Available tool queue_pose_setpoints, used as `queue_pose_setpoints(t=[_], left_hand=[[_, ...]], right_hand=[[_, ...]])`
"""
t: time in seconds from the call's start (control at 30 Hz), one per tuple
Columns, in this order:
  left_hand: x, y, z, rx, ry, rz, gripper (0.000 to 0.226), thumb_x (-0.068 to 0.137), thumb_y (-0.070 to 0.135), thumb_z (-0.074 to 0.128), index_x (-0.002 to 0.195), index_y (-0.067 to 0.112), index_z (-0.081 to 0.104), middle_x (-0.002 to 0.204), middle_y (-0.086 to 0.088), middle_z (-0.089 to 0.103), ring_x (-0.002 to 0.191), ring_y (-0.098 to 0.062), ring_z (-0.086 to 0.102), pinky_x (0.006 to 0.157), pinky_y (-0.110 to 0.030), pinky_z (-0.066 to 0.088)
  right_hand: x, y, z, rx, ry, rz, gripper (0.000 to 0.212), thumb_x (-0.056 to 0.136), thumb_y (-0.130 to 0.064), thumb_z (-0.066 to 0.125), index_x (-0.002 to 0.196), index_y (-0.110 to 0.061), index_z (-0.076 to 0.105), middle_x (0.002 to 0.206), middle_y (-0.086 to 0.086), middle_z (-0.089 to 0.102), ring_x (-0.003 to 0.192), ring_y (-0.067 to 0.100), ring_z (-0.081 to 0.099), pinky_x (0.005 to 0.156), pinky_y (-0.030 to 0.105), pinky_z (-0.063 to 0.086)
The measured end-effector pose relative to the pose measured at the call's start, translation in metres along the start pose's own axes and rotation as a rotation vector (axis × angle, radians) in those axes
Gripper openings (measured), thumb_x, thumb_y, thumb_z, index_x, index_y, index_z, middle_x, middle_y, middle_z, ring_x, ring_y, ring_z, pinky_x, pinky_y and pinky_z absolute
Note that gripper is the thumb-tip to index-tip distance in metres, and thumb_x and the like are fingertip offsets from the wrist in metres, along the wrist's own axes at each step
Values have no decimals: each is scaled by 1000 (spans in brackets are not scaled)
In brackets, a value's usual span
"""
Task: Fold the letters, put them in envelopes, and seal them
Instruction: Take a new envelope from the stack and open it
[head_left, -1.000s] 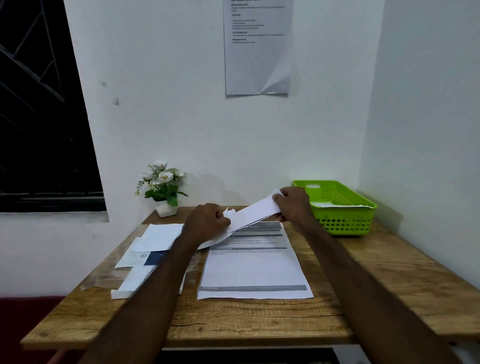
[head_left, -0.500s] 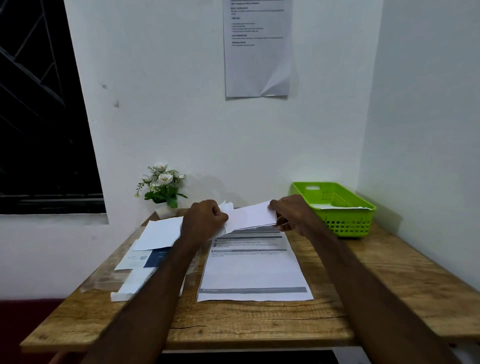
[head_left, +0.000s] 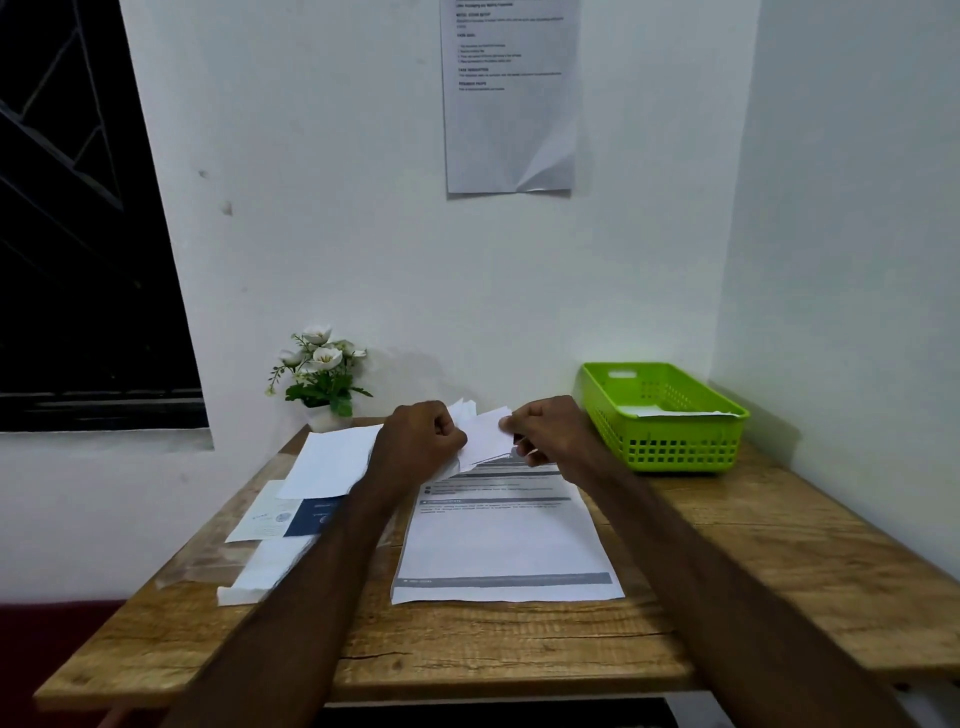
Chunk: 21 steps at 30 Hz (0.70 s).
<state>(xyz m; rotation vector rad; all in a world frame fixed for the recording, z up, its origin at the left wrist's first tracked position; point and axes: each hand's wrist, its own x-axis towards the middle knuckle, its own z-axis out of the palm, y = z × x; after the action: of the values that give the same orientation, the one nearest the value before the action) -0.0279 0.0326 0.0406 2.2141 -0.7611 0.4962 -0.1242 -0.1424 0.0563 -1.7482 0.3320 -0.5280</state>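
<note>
Above the far middle of the wooden table (head_left: 519, 644) I hold a white envelope with a folded letter (head_left: 485, 434) between both hands. My left hand (head_left: 421, 441) is clenched on its left end, where paper edges stick up. My right hand (head_left: 545, 428) pinches its right end, close to the left hand. Under them lies a flat printed letter (head_left: 504, 540) with grey bands. Left of my left arm lie a blank white sheet (head_left: 332, 460) and white envelopes (head_left: 265, 569), partly hidden by the arm.
A green plastic basket (head_left: 670, 441) with white paper inside stands at the back right. A small pot of white flowers (head_left: 322, 374) sits at the back left by the wall. A dark blue card (head_left: 311, 517) lies among the papers on the left. A printed sheet (head_left: 511, 93) hangs on the wall.
My right hand has moved left toward my left hand, and the visible length of white paper between them has shrunk. Both hands have also risen slightly.
</note>
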Motion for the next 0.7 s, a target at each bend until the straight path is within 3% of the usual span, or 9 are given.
queue_pose_setpoints(t=[0.2, 0.3, 0.57, 0.7], left_hand=[[-2, 6, 2, -3, -5, 37, 26, 77, 28, 70, 59, 26, 52, 62, 7, 61, 62, -10, 55, 55, -26, 33], [-3, 7, 2, 0, -5, 37, 28, 78, 26, 70, 58, 26, 50, 60, 7, 59, 62, -10, 53, 53, -26, 31], [-4, 9, 3, -15, -20, 70, 24, 78, 27, 73, 62, 23, 56, 63, 6, 62, 63, -11, 54, 57, -28, 35], [-5, 8, 6, -36, -21, 110, 24, 81, 31, 75, 64, 22, 61, 64, 9, 63, 64, -9, 57, 60, -30, 42]], right_hand=[[-2, 5, 13, -72, -40, 2, 17, 80, -10, 75, 85, 6, 74, 68, 11, 68, 47, 14, 56, 44, 22, 43], [-3, 2, 8, -36, -25, 32, 9, 77, -8, 75, 75, 0, 72, 71, 13, 72, 48, 16, 53, 44, 21, 42], [0, 7, 12, -86, -49, -57, 24, 74, -8, 80, 78, 13, 68, 58, 9, 54, 44, 15, 38, 42, 22, 28], [2, 13, 17, -172, -39, -109, 8, 75, -12, 81, 76, -4, 78, 55, 3, 56, 43, 8, 37, 44, 23, 30]])
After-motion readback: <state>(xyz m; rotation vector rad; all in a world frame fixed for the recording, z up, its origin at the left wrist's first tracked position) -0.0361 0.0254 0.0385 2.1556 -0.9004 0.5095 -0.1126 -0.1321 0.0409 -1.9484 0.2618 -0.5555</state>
